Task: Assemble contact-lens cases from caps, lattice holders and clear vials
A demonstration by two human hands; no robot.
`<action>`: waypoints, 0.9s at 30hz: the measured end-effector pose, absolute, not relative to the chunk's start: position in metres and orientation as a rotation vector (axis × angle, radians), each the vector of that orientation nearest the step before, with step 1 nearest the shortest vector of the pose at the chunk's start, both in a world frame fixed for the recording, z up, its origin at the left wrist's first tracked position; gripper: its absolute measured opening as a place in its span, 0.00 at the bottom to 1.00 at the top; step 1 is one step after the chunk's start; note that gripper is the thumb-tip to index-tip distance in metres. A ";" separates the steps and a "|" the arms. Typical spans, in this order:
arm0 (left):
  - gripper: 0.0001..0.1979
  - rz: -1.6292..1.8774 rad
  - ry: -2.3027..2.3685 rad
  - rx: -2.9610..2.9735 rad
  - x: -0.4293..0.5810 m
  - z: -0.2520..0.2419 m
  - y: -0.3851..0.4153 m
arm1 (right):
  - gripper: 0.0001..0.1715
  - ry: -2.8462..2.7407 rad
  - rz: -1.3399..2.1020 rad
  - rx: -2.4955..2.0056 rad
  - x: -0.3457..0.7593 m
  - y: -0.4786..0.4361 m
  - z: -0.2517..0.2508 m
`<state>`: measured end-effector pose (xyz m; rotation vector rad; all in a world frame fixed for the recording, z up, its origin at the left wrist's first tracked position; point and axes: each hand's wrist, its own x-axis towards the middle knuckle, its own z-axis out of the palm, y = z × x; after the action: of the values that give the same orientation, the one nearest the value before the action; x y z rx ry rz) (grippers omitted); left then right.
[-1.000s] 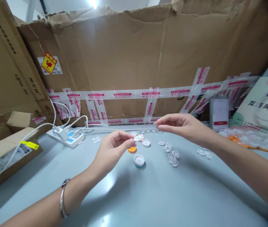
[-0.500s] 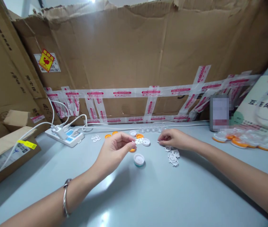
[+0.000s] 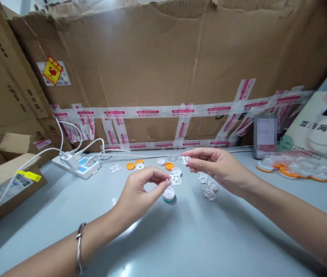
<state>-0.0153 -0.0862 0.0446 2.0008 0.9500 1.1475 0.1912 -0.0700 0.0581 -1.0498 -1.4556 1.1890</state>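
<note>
My left hand [image 3: 140, 192] is raised over the grey table [image 3: 180, 238], thumb and forefinger pinched on a small white lattice disc [image 3: 175, 179]. My right hand [image 3: 215, 165] is lifted to its right, fingertips pinched on another small white plastic piece [image 3: 185, 159]. Just below the left fingertips sits a white cap with a teal base [image 3: 169, 194]. A little heap of white lattice discs [image 3: 208, 188] lies under the right hand. Orange and white caps [image 3: 151, 165] are scattered behind the hands.
A white power strip [image 3: 76, 165] with plugged-in white cables lies at the back left. Taped cardboard walls [image 3: 166, 77] close the back and left. A cardboard box [image 3: 4, 181] sits at the left edge. Clear and orange lids [image 3: 293, 169] are piled at the right, beside a printed box [image 3: 319, 134].
My right hand went down to the heap of white discs, then rose with a small white piece pinched in its fingers. My left hand sank slightly, still holding its disc.
</note>
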 end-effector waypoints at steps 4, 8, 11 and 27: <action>0.02 1.182 0.927 2.004 -0.014 0.045 -0.088 | 0.19 -1.445 1.187 -1.051 0.183 -0.080 0.056; 0.02 1.212 0.928 2.017 -0.014 0.044 -0.089 | 0.17 -1.432 1.171 -1.072 0.173 -0.088 0.052; 0.02 1.233 0.928 2.028 -0.014 0.045 -0.089 | 0.16 -1.454 1.118 -1.070 0.168 -0.092 0.051; 0.02 1.366 0.894 2.089 -0.014 0.044 -0.092 | 0.09 -1.588 1.067 -0.887 0.165 -0.090 0.045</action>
<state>-0.0141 -0.0917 0.0442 2.0891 0.8943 1.3663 0.1649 -0.0903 0.0446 -0.8869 -1.5882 1.0670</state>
